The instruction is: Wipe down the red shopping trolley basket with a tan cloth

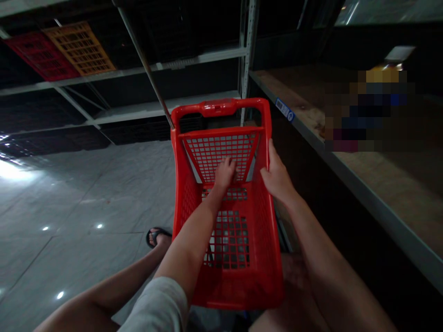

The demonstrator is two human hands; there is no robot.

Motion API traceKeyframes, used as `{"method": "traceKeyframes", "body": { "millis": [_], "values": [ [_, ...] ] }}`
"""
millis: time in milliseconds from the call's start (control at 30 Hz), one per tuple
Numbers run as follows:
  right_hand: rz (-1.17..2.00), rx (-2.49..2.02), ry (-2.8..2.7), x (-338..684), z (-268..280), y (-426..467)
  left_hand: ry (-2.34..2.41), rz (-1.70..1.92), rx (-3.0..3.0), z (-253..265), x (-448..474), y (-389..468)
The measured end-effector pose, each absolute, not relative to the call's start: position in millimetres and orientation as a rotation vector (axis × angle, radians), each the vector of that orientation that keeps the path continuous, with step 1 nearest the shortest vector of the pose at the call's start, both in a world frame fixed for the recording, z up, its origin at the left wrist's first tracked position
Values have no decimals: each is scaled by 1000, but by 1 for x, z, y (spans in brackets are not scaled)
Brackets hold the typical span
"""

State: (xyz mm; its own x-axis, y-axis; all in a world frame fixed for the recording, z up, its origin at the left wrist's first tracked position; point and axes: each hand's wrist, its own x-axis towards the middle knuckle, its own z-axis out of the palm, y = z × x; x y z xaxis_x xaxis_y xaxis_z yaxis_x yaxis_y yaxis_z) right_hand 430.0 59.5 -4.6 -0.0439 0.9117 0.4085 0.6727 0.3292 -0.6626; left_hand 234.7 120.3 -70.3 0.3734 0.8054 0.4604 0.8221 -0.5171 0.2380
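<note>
The left grip [225, 172] is inside the red shopping cart [258, 258], its fingers part bent beside the slanted mesh panel [207, 147]; whether it has hold of the mesh I cannot tell. The right grip [277, 180] is closed over the cart's right rim, thumb inward, its fingers mostly hidden behind the wall. Beyond both grips is the cart's handle [217, 108]; the left forearm covers part of the gridded base below. Just right of the right grip, a wooden shelf [387, 184] runs close along the cart, with a blue label [284, 109] on its edge; farther along it, a pixelated patch [367, 110] cannot be made out. A pole [147, 69] slants past the handle's left end. Ahead of the grips, a metal rack [248, 46] carries a red crate [41, 55] and a yellow crate [81, 48], its lower levels lost in shadow. Left of the left grip, a sandalled foot [159, 236] rests on the grey, glossy tiled floor [104, 198], which reflects small lights; the room is dim.
</note>
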Motion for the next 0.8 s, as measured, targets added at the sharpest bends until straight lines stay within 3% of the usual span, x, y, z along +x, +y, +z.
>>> {"method": "traceKeyframes", "body": {
  "millis": [133, 200, 267, 400, 533, 667, 800],
  "values": [
    [408, -1343, -1828, 429, -3, 56, -1428, -1091, -2421, 20, 275, 167],
    [418, -1336, -1843, 431, -2, 54, -1355, -1108, -2427, 41, 286, 178],
    [408, -1353, -1849, 436, -1, 53, -1348, -968, -2476, 33, 287, 174],
    [394, -1381, -1863, 444, -2, 51, -1308, -394, -2668, -38, 270, 139],
    [358, -1371, -1911, 447, -3, 49, -1178, -128, -2773, -86, 260, 111],
    [229, -1244, -2024, 445, -2, 48, -916, 116, -2860, -53, 251, 124],
    [182, -1169, -2112, 439, 2, 43, -872, -4, -2727, 26, 222, 145]
  ]
}}
